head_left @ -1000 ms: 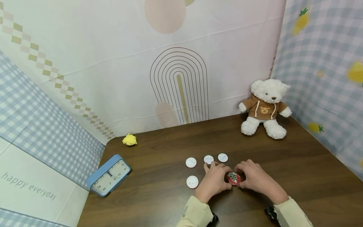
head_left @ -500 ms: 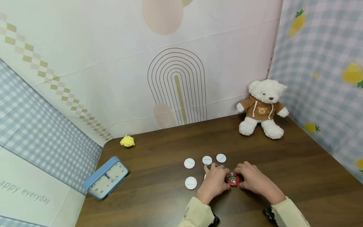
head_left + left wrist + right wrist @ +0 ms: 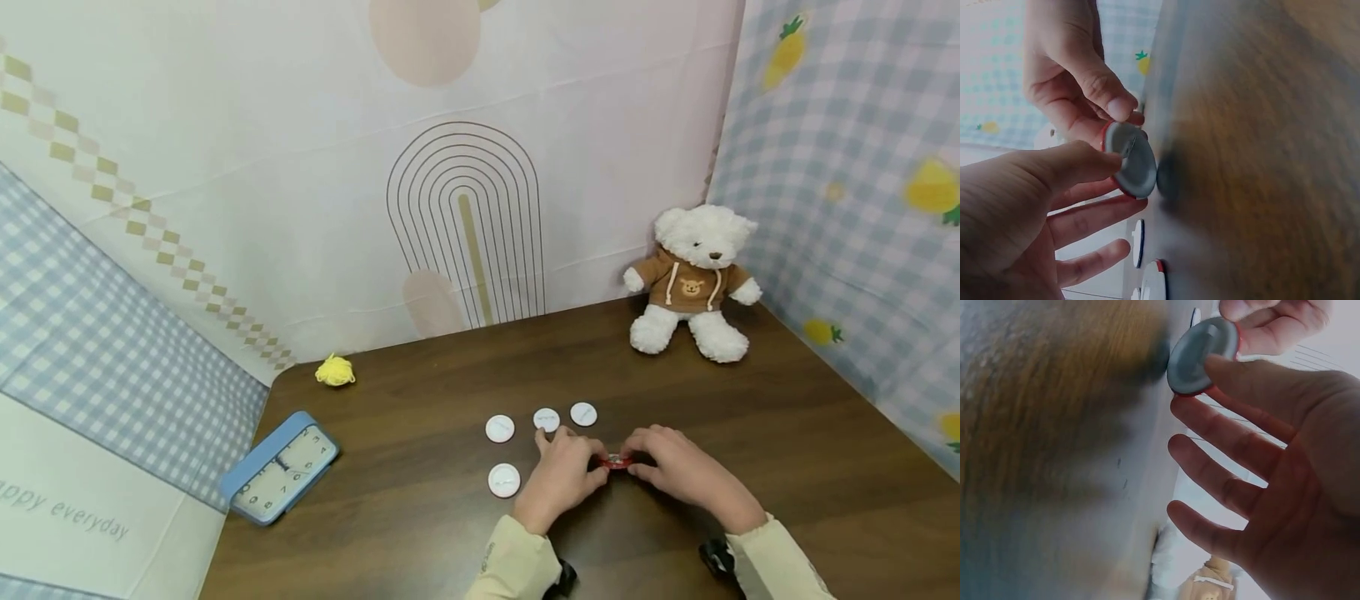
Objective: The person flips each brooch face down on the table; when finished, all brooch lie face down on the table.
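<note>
A round pin badge [image 3: 617, 462] with a red rim is held up on edge between both hands, close over the table. Its pale back with a pin clasp shows in the left wrist view, the badge [image 3: 1140, 169] facing the camera. My left hand [image 3: 564, 473] pinches one side, thumb on the back and fingers behind. From the other side my right hand [image 3: 678, 468] grips it, its thumb against the back of the badge [image 3: 1192, 361] in the right wrist view. The badge's front is mostly hidden from the head view.
Several white-backed badges lie face down left of and beyond the hands, including one badge [image 3: 504, 481] near the left wrist. A blue clock [image 3: 283, 468] and yellow yarn [image 3: 335, 370] sit at the left. A white teddy bear [image 3: 693, 283] sits at the back right of the brown table [image 3: 405, 525].
The badge has tipped between the hands: its red front with a green tree showed before, and now mainly its edge shows. Both hands have stayed nearly in place.
</note>
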The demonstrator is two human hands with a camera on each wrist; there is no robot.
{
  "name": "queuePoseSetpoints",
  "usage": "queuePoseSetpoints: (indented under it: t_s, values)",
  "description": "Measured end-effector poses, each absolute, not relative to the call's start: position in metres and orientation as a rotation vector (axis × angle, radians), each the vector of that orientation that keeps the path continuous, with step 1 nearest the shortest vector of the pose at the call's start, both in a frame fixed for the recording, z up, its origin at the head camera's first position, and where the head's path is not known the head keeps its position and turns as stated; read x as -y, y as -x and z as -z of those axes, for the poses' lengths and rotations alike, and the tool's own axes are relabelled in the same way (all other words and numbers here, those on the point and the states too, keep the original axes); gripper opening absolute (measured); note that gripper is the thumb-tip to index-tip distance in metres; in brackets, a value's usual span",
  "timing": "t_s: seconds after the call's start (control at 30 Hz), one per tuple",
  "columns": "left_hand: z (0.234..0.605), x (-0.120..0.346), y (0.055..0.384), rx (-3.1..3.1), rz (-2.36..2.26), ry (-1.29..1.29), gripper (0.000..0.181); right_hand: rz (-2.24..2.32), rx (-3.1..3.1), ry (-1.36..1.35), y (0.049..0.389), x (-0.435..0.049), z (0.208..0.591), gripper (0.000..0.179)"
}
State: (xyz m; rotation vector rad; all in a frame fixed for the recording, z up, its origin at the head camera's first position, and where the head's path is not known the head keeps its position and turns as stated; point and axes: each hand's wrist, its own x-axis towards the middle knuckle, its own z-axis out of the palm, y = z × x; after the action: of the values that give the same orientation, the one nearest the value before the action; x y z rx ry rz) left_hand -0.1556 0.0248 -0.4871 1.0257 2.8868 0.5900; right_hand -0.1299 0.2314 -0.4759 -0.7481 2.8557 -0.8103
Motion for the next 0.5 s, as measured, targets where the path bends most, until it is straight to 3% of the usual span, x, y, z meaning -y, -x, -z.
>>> queuePoseSetpoints:
  t_s: [0.5]
  values:
    - [0.49,-0.025,0.155,-2.984,-0.595,-1.021,0.007,0.946,-2.869,0.687,0.142,-0.223,0.479,0.013]
